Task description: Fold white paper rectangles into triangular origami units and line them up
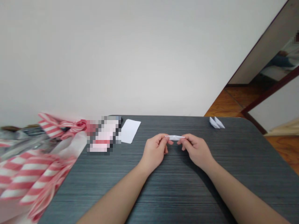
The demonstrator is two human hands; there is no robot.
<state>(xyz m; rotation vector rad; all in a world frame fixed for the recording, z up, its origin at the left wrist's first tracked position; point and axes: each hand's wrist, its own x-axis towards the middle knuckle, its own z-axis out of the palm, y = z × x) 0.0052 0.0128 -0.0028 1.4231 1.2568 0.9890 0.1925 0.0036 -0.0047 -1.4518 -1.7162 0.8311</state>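
Observation:
A small piece of folded white paper (174,137) is stretched between my two hands, just above the middle of the dark table. My left hand (155,150) pinches its left end between thumb and fingers. At the other end, my right hand (195,150) pinches it the same way. The paper is narrow and pointed at both ends. Toward the table's far right edge stand folded white paper shapes (216,123) with pointed tips, like small boats. Left of my hands lies a stack or sheet of white paper (131,131) with rounded corners.
A blurred-out, phone-like flat object (105,134) lies at the table's (163,193) left edge. Beyond that edge is a heap of red-and-white striped cloth (35,174). A pale wall (149,62) rises behind the table. Wooden floor (233,96) shows at right.

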